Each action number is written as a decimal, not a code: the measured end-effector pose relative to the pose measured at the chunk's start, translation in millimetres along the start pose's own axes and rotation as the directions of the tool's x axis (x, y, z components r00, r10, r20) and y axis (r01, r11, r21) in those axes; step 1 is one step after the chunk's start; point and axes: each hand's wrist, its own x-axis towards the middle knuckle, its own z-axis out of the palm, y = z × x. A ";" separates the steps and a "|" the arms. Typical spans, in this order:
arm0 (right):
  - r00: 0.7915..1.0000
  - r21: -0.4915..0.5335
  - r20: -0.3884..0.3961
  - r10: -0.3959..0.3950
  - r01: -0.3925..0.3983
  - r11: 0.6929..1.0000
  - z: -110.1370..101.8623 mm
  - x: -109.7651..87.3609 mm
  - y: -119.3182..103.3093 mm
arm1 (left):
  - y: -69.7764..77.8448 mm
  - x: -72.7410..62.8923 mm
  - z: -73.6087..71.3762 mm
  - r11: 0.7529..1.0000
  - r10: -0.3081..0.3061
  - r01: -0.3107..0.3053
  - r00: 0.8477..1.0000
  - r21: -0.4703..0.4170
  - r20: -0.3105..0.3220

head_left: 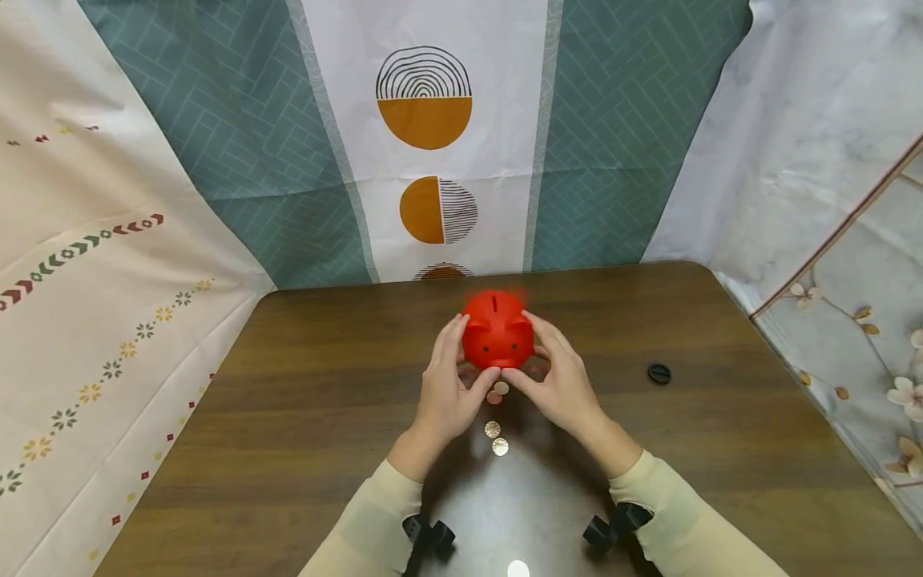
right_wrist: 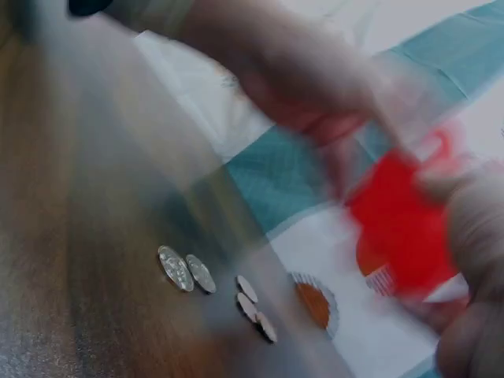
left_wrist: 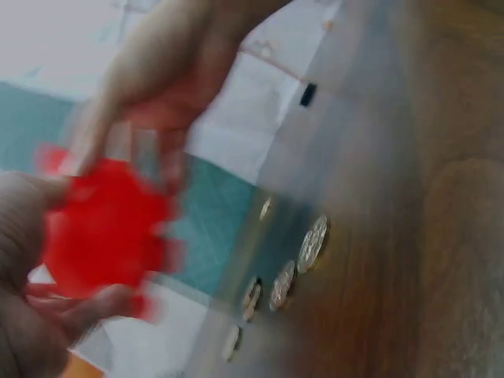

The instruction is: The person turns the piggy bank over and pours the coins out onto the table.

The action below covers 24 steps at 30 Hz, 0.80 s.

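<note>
A red piggy bank (head_left: 497, 330) with a slot on its top and two dark eyes is held between both hands, raised above the table. My left hand (head_left: 449, 393) grips its left side and my right hand (head_left: 562, 385) its right side, with the two thumbs close together at the front. In both wrist views the piggy bank (left_wrist: 106, 232) is blurred, and its underside is hard to make out. Below it several coins (head_left: 501, 447) lie on the table; the same coins (right_wrist: 175, 268) show in the right wrist view.
A round black plug (head_left: 659, 373) lies on the wooden table (head_left: 324, 449) to the right. Patterned cloths (head_left: 476, 144) hang behind the table's far edge and along both sides. Dark wrist straps (head_left: 425, 533) sit on both sleeves.
</note>
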 end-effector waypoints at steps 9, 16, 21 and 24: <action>0.959 -0.082 0.112 0.260 -0.252 0.964 -1.2 -1.1 11.0 | -7.9 -1.5 -0.4 0.972 -0.232 0.226 0.965 0.063 0.121; 0.947 -0.069 0.149 0.285 -0.277 0.958 0.5 -4.3 14.4 | -5.7 -5.8 0.8 0.949 -0.301 0.279 0.941 0.148 0.155; 0.996 -0.014 -0.047 -0.081 0.080 0.997 0.3 -4.2 9.4 | 3.4 -0.7 -1.0 0.995 0.061 -0.060 0.998 0.086 -0.013; 0.996 -0.007 -0.057 -0.070 0.069 0.998 0.2 -4.0 9.0 | 5.4 0.3 0.3 0.995 0.075 -0.073 0.997 0.073 -0.028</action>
